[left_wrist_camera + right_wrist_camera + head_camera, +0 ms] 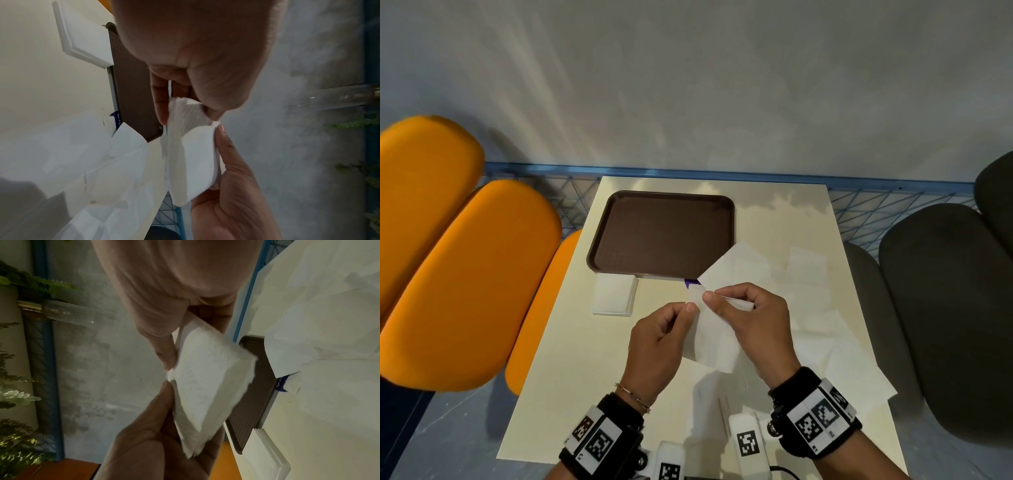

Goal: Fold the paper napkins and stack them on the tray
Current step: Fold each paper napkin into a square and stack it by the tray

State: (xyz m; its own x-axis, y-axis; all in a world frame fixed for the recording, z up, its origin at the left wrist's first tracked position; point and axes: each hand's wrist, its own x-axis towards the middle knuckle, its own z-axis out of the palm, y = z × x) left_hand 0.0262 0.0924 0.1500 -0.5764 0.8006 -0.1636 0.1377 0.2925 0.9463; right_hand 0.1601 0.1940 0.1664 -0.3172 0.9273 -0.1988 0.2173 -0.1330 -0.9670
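Observation:
I hold one white paper napkin (714,342) up over the table in both hands. My left hand (688,310) pinches its upper left edge, and my right hand (714,298) pinches the top right beside it. In the left wrist view the napkin (191,162) bows between thumb and fingers. In the right wrist view it (205,382) hangs as a doubled sheet. The brown tray (661,233) lies at the table's far left, its surface bare. A stack of folded napkins (614,296) sits at its near edge.
Several loose unfolded napkins (801,281) cover the right side of the cream table (571,377), one overlapping the tray's near right corner. Orange seats (465,284) stand to the left, dark seats (955,308) to the right. A blue wire rail (722,173) runs behind.

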